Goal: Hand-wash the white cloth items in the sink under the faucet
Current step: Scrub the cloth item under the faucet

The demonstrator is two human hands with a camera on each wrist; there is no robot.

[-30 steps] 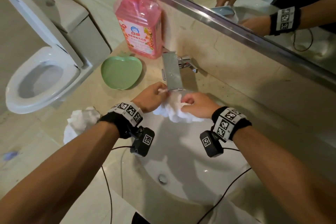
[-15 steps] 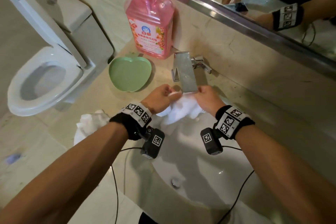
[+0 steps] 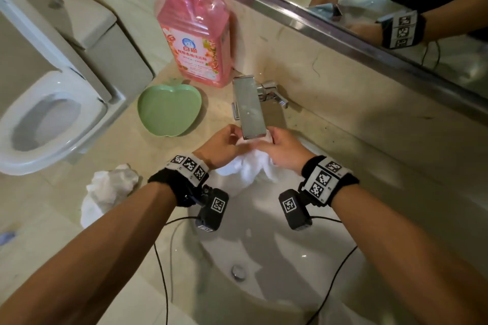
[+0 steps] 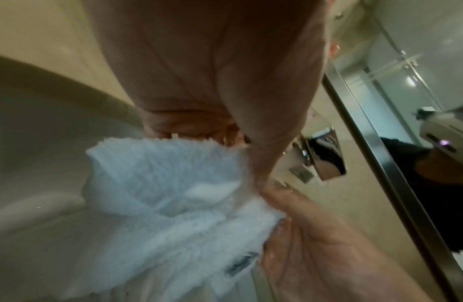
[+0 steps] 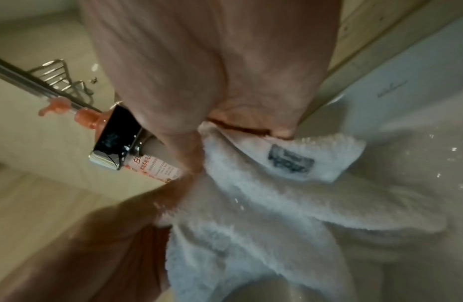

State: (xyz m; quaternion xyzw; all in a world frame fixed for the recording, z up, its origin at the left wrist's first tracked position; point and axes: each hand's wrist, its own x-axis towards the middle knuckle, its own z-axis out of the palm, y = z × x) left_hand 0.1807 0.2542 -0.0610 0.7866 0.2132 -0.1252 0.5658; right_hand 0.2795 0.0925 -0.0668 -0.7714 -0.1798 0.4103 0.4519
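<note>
We've got the white cloth (image 3: 250,166) bunched under the faucet (image 3: 250,111), over the sink (image 3: 264,245), left hand (image 3: 224,145) and right hand (image 3: 284,150) fingers pinching it. Wet terry's heavy, so it could slip and splash the beige counter (image 3: 343,140). Another cloth (image 3: 108,190) waits left, toilet (image 3: 47,113) beyond.

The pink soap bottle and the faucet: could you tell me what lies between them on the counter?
Nothing: in the head view, bare counter separates the pink soap bottle from the faucet.
</note>
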